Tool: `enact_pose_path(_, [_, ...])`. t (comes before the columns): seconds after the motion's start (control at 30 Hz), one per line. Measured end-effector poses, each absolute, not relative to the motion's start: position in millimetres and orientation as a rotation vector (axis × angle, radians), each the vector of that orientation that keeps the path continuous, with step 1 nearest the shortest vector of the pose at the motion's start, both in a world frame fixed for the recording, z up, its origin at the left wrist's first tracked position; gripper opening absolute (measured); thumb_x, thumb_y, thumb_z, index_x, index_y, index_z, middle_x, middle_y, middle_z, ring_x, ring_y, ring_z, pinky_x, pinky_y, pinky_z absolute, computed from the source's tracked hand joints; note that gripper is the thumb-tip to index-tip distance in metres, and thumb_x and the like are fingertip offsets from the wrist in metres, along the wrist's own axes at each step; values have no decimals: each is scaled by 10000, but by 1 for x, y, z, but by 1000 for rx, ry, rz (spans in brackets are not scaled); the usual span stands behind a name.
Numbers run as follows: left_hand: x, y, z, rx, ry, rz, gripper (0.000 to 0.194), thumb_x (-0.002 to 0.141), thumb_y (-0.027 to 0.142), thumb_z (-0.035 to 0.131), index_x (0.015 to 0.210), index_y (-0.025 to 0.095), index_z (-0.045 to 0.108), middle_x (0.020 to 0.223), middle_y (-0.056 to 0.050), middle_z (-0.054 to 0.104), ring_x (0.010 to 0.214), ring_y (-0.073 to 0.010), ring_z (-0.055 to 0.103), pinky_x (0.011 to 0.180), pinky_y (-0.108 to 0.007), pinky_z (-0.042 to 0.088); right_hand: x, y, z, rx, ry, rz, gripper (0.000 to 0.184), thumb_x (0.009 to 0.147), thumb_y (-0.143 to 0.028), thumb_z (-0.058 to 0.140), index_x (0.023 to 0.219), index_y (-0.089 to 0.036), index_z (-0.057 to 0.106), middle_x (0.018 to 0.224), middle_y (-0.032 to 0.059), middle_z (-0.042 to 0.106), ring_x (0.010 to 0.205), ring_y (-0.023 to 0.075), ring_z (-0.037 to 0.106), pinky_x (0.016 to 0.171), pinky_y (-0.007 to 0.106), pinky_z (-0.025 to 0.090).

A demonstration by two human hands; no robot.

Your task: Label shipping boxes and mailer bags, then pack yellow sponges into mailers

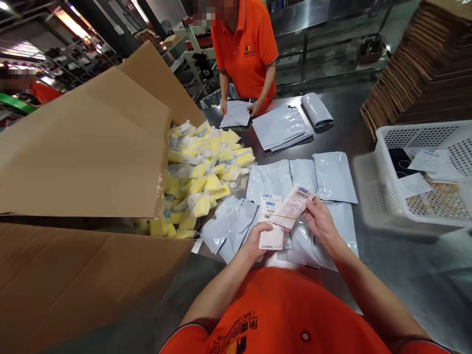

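1. Left hand (257, 239): fingers clamped on label stack (271, 240), above the table (391, 265) close to its near edge.
2. Right hand (319, 217): thumb and fingers pinched on upper end of slip (294, 205), slanting over the stack.
3. Grey packets (334, 176) lie beneath and beyond both hands.
4. Yellow items (213, 183) spill from open carton (92, 147), left.
5. White basket (388, 183): table's right side.

Single head cam, worn on the person's head; faced forward and steeply down past the orange shirt front (287, 314). Both forearms came in from the bottom edge, hands near center. Table (391, 255) seen close from above, room behind at top, farther off. Wide, tilted view. No second view to share.
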State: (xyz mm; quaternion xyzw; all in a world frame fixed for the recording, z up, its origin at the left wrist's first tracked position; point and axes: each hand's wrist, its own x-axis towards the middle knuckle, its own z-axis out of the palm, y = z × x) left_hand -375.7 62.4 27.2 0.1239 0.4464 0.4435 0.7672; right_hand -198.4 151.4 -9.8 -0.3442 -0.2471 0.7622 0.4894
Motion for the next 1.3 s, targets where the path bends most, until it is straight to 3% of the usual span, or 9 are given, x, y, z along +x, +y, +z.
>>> enact_pose_path(0.33, [-374, 67, 17, 168, 958, 873, 465, 595, 237, 682, 1050, 140, 691, 978, -102, 739, 915, -274, 677, 785, -415, 561, -203, 152, -24, -1071, -538, 1936, 422, 663, -472, 790, 912, -251, 529, 797, 3, 709, 701, 205, 671, 573, 327, 555])
enact_pose_path(0.57, [-371, 71, 23, 326, 995, 897, 549, 610, 210, 762, 1144, 139, 656, 975, -99, 726, 865, -239, 673, 775, -383, 569, -214, 152, -30, -914, -394, 1896, 327, 696, -428, 771, 906, -265, 582, 910, -4, 684, 878, 210, 653, 742, 345, 563])
enact_pose_path(0.7, [-365, 75, 23, 407, 1023, 856, 581, 607, 196, 743, 1172, 133, 619, 960, -97, 728, 754, -201, 680, 714, -319, 546, -214, 162, -34, -870, -280, 1850, 260, 743, -416, 736, 898, -280, 578, 887, -22, 651, 856, 181, 618, 758, 323, 542])
enact_pose_path(0.87, [-354, 78, 22, 540, 1176, 1001, 534, 602, 179, 731, 1126, 133, 637, 1047, -99, 718, 922, -222, 673, 747, -282, 528, -206, 178, -25, -706, -44, 1900, 198, 737, -251, 717, 875, -255, 575, 754, -40, 578, 646, 112, 531, 613, 244, 506])
enact_pose_path(0.97, [-356, 81, 23, 453, 1170, 1067, 580, 631, 213, 689, 1200, 131, 611, 1021, -98, 731, 830, -211, 692, 713, -288, 533, -198, 183, -14, -566, 61, 2016, 183, 727, -156, 651, 877, -242, 590, 656, -47, 467, 506, 87, 382, 468, 212, 410])
enact_pose_path(1.13, [-375, 87, 23, 356, 1033, 1073, 690, 648, 251, 660, 1316, 129, 538, 975, -114, 754, 676, -222, 708, 615, -307, 548, -193, 185, -11, -504, -1, 2089, 135, 812, -183, 571, 926, -244, 612, 660, -33, 433, 494, 100, 320, 437, 226, 384])
enact_pose_path(1.3, [-382, 87, 27, 254, 977, 1038, 786, 660, 269, 686, 1392, 92, 460, 1027, -165, 751, 800, -319, 732, 688, -389, 567, -199, 183, -12, -457, 60, 2159, 137, 844, -161, 538, 946, -222, 604, 673, -33, 445, 498, 85, 343, 434, 201, 395])
